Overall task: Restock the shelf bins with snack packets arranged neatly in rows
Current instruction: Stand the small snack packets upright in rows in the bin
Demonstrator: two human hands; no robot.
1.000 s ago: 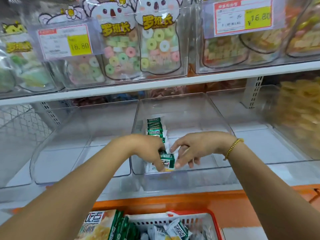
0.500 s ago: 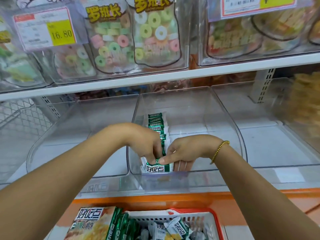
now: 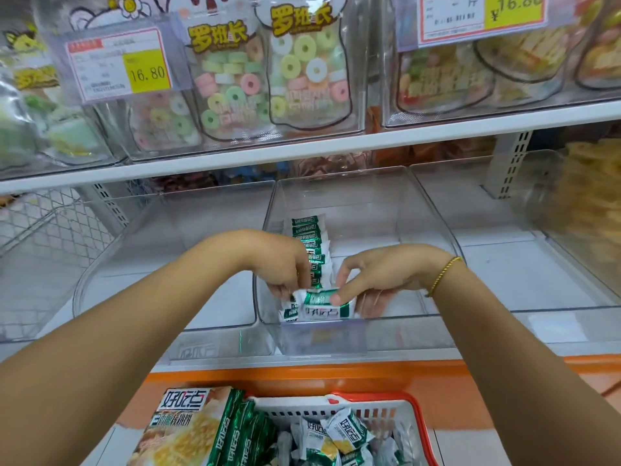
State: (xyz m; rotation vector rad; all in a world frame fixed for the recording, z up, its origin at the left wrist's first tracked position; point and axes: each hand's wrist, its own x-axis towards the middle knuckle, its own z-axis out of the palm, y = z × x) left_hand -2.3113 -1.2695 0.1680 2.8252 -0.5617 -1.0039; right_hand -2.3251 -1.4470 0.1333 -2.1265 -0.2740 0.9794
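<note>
Holding the front packet [image 3: 323, 303] at both ends, you have it low at the near end of the middle clear bin [image 3: 433, 213], just behind the bin's front wall. The packet is green and white, long side across, top edge tipped toward you. Your left hand [image 3: 280, 264] comes in from the left, fingers curled down and pinching at the packet's left end. A second packet [image 3: 288, 312] stands tilted right under those fingers; can't tell if they grip it too. Your right hand [image 3: 383, 274] pinches the packet's top right edge with thumb and forefinger, other fingers loosely spread behind it inside the bin. There's a gold bracelet [image 3: 443, 274] on that wrist.

Behind the front packet a row of packets [image 3: 309, 242] stands on edge, running back along the bin's left side. The right part of the bin floor shows bare.

The left bin [image 3: 151, 230] sits beside it, walls touching.

Above is a white shelf [image 3: 336, 142] with bins of ring candy bags [image 3: 302, 72] and a price tag [image 3: 117, 67] reading 16.80.

Below is an orange ledge [image 3: 369, 375], then a red-rimmed basket [image 3: 418, 422] with loose packets [image 3: 347, 432] and a large snack bag [image 3: 181, 427] leaning at its left edge.
</note>
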